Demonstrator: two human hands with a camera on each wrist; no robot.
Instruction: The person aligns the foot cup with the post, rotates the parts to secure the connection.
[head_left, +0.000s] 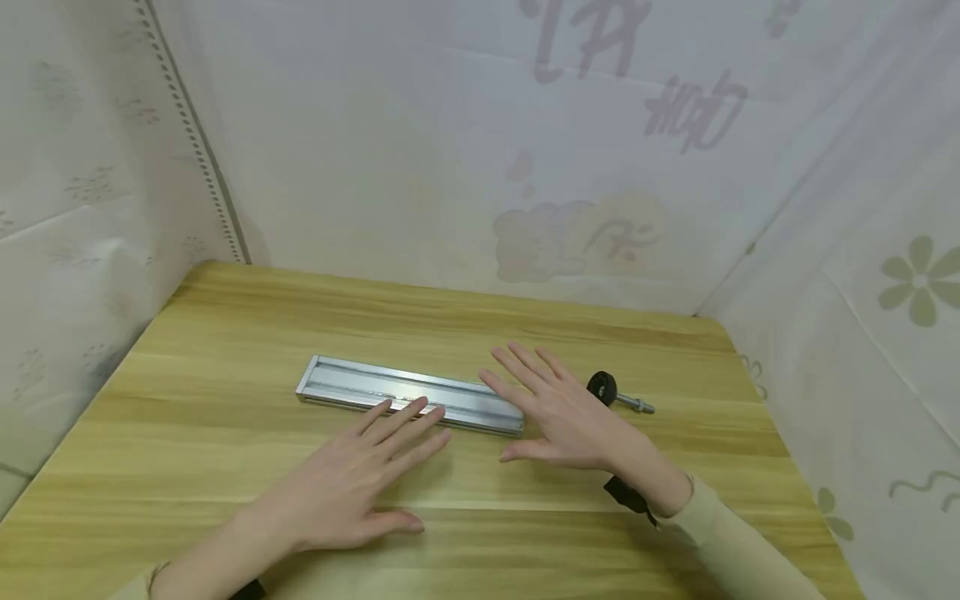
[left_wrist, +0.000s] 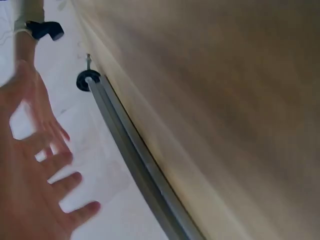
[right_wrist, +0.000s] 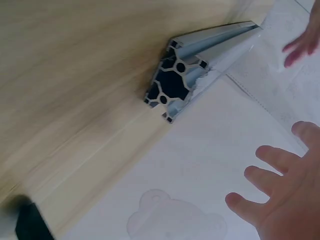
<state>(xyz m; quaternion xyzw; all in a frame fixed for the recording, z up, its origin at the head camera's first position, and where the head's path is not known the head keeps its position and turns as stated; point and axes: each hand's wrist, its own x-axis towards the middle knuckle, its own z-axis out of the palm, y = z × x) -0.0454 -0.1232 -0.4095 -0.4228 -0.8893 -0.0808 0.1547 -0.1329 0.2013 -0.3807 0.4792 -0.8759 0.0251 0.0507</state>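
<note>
Item: long silver aluminium extrusion rail (head_left: 408, 394), twelve o'clock of my left hand (head_left: 352, 483) and right hand (head_left: 558, 417); fingers spread, holding nothing; best gripped evenly at both ends.

The wooden surface (head_left: 225, 333) is walled in by pale sheeting (head_left: 420, 150) on the left, far and right sides, so hands can come in only from the near edge or from above. Across the middle lies a long metal rail (head_left: 375, 390), a low bar that a hand must pass over or go round at either end. Just right of it sits a black knob with a bolt (head_left: 611, 392), narrowing the way round that end. Both hands hover near the rail, the left hand (head_left: 352, 483) on the near side and the right hand (head_left: 555, 408) at the right end. The far strip and the left side lie bare.
</note>
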